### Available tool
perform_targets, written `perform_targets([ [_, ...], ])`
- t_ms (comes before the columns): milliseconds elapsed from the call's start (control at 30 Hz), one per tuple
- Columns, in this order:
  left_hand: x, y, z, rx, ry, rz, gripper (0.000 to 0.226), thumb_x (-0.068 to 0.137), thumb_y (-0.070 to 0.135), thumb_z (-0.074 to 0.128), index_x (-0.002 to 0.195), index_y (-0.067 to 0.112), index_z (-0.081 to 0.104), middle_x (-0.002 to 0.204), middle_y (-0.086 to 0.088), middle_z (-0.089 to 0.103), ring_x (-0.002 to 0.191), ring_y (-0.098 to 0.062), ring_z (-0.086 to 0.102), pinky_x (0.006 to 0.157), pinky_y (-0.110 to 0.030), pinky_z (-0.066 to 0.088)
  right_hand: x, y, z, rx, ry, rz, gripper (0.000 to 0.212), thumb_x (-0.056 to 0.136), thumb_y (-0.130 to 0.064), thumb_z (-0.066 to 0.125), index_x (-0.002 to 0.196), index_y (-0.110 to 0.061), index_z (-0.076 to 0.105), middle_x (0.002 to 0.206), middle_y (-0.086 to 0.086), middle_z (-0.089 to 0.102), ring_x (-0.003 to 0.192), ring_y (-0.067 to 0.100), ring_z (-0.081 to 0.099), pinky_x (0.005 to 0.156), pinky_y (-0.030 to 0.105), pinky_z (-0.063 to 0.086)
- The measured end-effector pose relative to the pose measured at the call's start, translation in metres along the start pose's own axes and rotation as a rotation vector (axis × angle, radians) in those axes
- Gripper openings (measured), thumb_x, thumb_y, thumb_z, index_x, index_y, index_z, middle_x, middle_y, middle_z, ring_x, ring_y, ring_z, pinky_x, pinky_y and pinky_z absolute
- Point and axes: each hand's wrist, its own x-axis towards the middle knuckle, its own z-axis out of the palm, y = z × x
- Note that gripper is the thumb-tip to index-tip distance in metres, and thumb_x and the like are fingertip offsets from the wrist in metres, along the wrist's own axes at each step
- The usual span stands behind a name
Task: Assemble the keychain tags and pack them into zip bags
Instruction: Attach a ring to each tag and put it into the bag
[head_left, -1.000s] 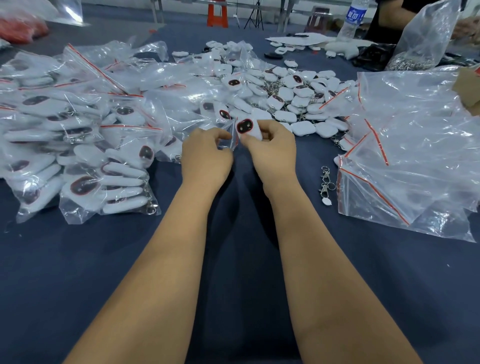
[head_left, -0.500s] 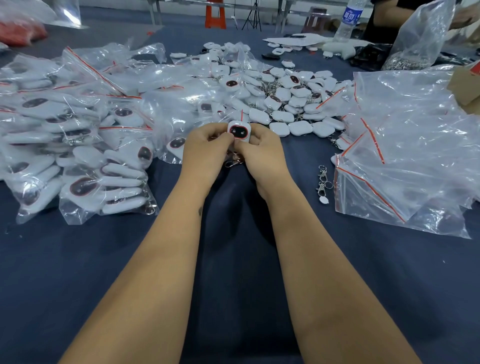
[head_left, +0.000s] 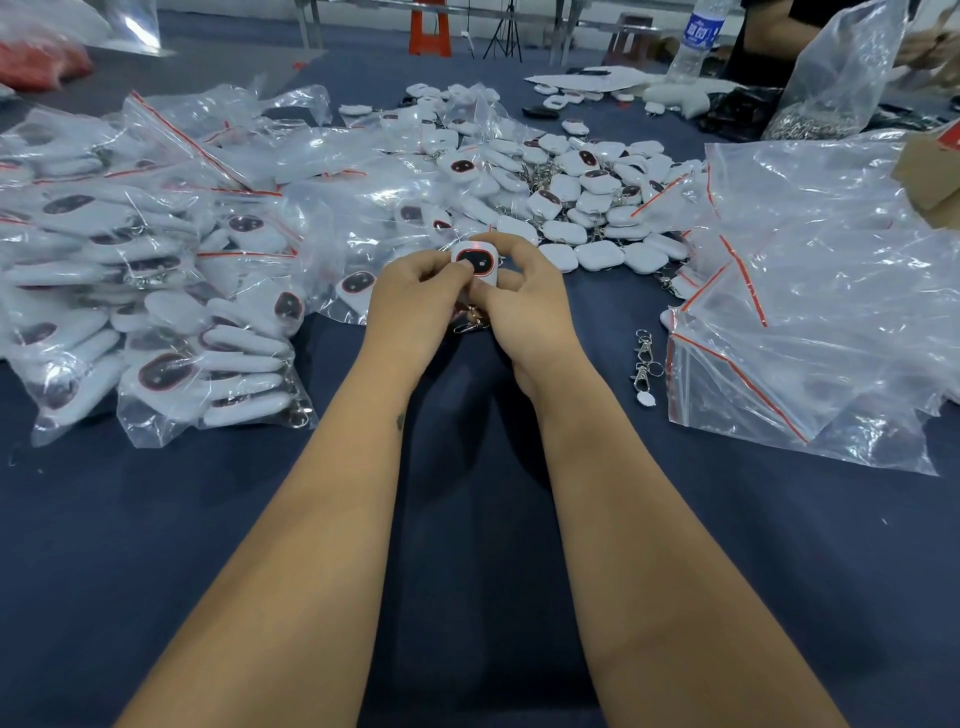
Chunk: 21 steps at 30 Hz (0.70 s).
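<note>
Looking down from the head camera, I see a table under a dark blue cloth (head_left: 156, 545) filling nearly the whole view, with a room behind it where an orange stool (head_left: 428, 28), metal legs and a tripod stand on the floor. I take the loose heap of white tags (head_left: 587, 192) at mid-table as my landmark. Left of that heap lies a broad spread of filled zip bags (head_left: 156, 291), each packed with white tags and closed along a red strip. Right of the heap sits a pile of empty zip bags (head_left: 831, 270), clear and crumpled. Beyond the heap, at the far edge, stands a water bottle (head_left: 696, 41) beside white papers, and another person's arm holds up a clear bag with metal chain in its bottom. Just in front of the heap, my left hand (head_left: 415, 296) and right hand (head_left: 524, 301) meet, both pinching one keychain tag (head_left: 477, 262), white with a dark red-ringed oval face turned up. Its metal clasp (head_left: 470, 319) hangs below between my palms. Right of my hands, on bare cloth, lie spare clasps (head_left: 644, 364).
</note>
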Motion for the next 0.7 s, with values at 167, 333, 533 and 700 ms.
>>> perform_targets([
  [167,0.0022,-0.0026,-0.0015,0.010,-0.026,-0.004,0.020,0.094,0.019,0.057,0.083,0.020,0.074,0.071,0.005,0.068,0.070,-0.009,0.061,0.074,-0.028,0.053,0.0008,-0.0025,0.0003,0.067,0.019,0.025,0.031,0.082,0.005,0.054,0.097,-0.018,0.069,0.078,0.003,0.071,0.072,0.017,0.067,0.068,0.031,0.058],
  [333,0.0025,-0.0040,-0.0019,0.033,-0.031,0.016,0.016,0.092,0.018,0.058,0.087,0.017,0.073,0.077,-0.001,0.065,0.069,-0.009,0.056,0.066,-0.024,0.047,0.0016,-0.0028,0.0002,0.115,0.023,0.031,0.027,0.090,0.002,0.051,0.092,-0.017,0.070,0.099,0.011,0.070,0.084,0.020,0.067,0.083,0.040,0.057],
  [533,0.0032,-0.0038,-0.0013,0.042,-0.036,0.002,0.015,0.091,0.018,0.059,0.089,0.011,0.073,0.071,0.000,0.061,0.059,-0.006,0.052,0.059,-0.020,0.044,0.0020,-0.0034,0.0002,0.111,0.025,0.035,0.029,0.090,0.004,0.048,0.086,-0.017,0.067,0.098,0.012,0.067,0.088,0.024,0.064,0.092,0.053,0.053],
  [700,0.0031,-0.0036,-0.0007,0.032,-0.022,0.002,0.018,0.091,0.016,0.059,0.095,0.003,0.071,0.067,-0.001,0.057,0.050,-0.004,0.047,0.050,-0.013,0.040,0.0005,-0.0040,0.0006,0.082,0.025,0.029,0.029,0.089,0.005,0.049,0.086,-0.017,0.067,0.092,0.010,0.068,0.086,0.024,0.064,0.092,0.054,0.054],
])
